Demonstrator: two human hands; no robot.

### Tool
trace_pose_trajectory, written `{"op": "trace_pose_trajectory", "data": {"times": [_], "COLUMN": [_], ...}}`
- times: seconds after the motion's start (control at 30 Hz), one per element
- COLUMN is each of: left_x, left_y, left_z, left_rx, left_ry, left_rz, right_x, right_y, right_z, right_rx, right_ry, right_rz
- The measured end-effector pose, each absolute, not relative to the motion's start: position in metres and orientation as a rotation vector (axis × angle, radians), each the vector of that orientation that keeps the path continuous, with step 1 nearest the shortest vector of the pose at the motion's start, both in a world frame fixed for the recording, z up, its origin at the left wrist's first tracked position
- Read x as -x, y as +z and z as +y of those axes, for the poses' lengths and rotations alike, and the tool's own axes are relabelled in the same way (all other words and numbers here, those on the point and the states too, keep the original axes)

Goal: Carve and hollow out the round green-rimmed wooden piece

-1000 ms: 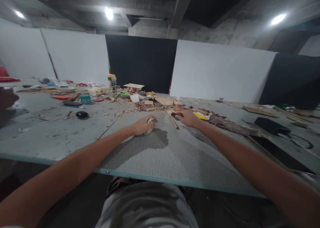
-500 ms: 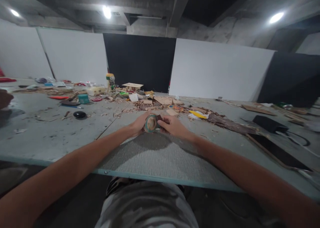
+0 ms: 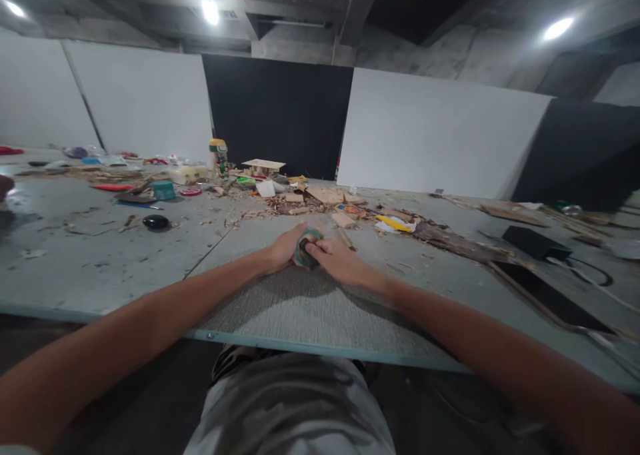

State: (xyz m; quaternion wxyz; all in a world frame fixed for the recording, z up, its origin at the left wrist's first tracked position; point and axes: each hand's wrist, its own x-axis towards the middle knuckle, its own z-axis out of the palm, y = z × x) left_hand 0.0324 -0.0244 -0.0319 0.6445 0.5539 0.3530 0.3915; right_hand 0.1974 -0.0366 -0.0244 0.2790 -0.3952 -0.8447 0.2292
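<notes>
Both my hands meet at the middle of the grey table (image 3: 100, 268). My left hand (image 3: 284, 247) is closed around a small round object with a teal rim (image 3: 306, 240), held from the left. My right hand (image 3: 336, 258) is closed against the same object from the right, its fingers pressing into the object's face. Whether the right fingers also hold something small is hidden. The object rests low, just above or on the textured grey mat (image 3: 310, 308).
Wood scraps and shavings (image 3: 300, 205) lie beyond my hands, with a small wooden model (image 3: 263, 166), a bottle (image 3: 219, 156), a teal box (image 3: 163, 189) and a black round lid (image 3: 155, 222). A black box (image 3: 536, 242) and dark boards (image 3: 550, 298) sit right. Someone's hand (image 3: 4, 187) shows far left.
My right hand came from the scraps at the right to the round object. The object was lifted and tilted toward me, and now sits lower between both hands.
</notes>
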Motion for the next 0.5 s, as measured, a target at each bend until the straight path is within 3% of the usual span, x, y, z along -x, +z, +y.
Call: {"op": "trace_pose_trajectory", "data": {"times": [0.2, 0.5], "left_x": [-0.035, -0.036], "left_y": [-0.035, -0.029], "left_z": [-0.022, -0.028], "left_rx": [-1.265, -1.545], "left_ry": [0.896, 0.885], "left_rz": [0.841, 0.710], "right_x": [-0.197, -0.200], "right_y": [-0.016, -0.007], "right_z": [-0.040, -0.052], "right_rx": [1.125, 1.191], "right_ry": [0.630, 1.267], "right_rz": [-2.237, -1.935]}}
